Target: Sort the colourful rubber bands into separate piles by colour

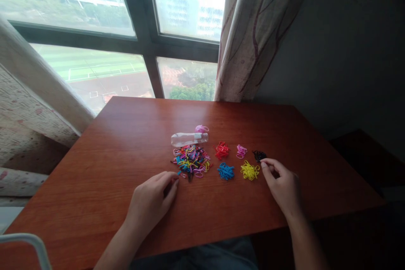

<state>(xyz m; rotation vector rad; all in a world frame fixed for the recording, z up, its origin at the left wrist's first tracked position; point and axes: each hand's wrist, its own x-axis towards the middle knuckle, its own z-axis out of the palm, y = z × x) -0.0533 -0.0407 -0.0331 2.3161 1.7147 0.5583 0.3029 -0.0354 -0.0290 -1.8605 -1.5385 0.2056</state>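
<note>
A mixed heap of small coloured elastic bands [191, 159] lies near the middle of the table. At its lower left edge rests my left hand [155, 194], thumb and forefinger closed; what is between them, if anything, is too small to make out. To the right are sorted piles: red bands [222, 150], pink bands [241, 151], blue bands [225, 171], yellow bands [249, 171] and black bands [259, 155]. My right hand [283, 183] pinches its fingertips together at the lower edge of the black pile. Whether a band is in that pinch cannot be seen.
Behind the mixed heap a clear plastic bottle [186, 139] lies on its side, with a pink looped piece [201, 128] beside its neck. The brown wooden table [95, 168] reaches to a window with curtains [253, 29]. A white curved bar [31, 240] stands at lower left.
</note>
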